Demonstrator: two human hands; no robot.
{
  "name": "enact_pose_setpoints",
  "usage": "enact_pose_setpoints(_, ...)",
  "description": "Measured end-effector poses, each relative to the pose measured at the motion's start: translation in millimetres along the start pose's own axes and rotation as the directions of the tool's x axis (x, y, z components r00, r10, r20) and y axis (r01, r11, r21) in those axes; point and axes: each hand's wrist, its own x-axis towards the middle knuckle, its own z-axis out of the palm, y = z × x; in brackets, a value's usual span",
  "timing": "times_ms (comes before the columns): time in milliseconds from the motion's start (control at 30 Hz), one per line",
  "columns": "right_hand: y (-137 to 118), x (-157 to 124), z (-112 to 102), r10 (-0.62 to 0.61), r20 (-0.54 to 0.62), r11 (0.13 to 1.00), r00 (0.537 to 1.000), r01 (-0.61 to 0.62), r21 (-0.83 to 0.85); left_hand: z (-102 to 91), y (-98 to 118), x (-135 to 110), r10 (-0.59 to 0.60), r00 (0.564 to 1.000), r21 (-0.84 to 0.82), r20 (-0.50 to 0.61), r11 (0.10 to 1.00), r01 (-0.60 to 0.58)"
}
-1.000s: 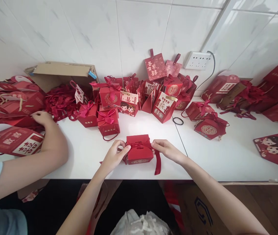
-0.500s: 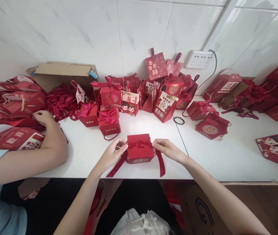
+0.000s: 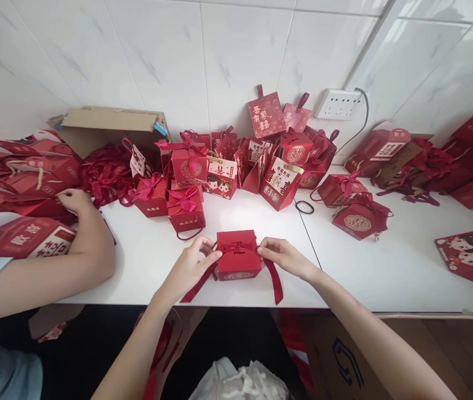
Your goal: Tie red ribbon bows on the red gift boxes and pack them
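Note:
A small red gift box (image 3: 238,265) stands on the white table in front of me, with a dark red ribbon (image 3: 276,282) running across its top. The ribbon is knotted or crossed at the middle of the lid, and its two loose tails hang down at the sides onto the table. My left hand (image 3: 197,261) pinches the ribbon at the box's left edge, thumb against the fingers. At the right edge my right hand (image 3: 282,255) pinches the other side of the ribbon.
Red gift boxes with bows (image 3: 186,208) crowd the table's back. A cardboard carton (image 3: 111,122) stands behind a heap of ribbons (image 3: 105,172). At left, a co-worker's arm (image 3: 90,244) rests among folded boxes. A black hair tie (image 3: 305,207) and a power strip (image 3: 338,104) are to the right.
Both hands keep their pinch on the ribbon at the box's sides, with only slight shifts of the fingers. The box stays in place; the view has tilted very slightly.

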Motion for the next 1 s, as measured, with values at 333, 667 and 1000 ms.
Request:
enact_pose_setpoints(333, 1.0, 0.1, -0.4, 0.007, -0.022, 0.999, 1.000, -0.007, 0.032, 1.7, -13.7, 10.8, 0.012, 0.979, -0.221, 0.204, 0.975, 0.034)
enact_pose_setpoints(667, 8.6, 4.2, -8.6, 0.024, -0.012, 0.999, 1.000, -0.023, 0.037, -3.9, -10.6, 10.7, -0.032, 0.926, -0.427, 0.377, 0.881, 0.205)
enact_pose_setpoints(1000, 4.3, 1.4, -11.7, 0.018, 0.000, 0.999, 1.000, -0.018, -0.028, 1.1, -17.4, 11.4, 0.006, 0.925, -0.599, 0.381, 0.763, 0.242)
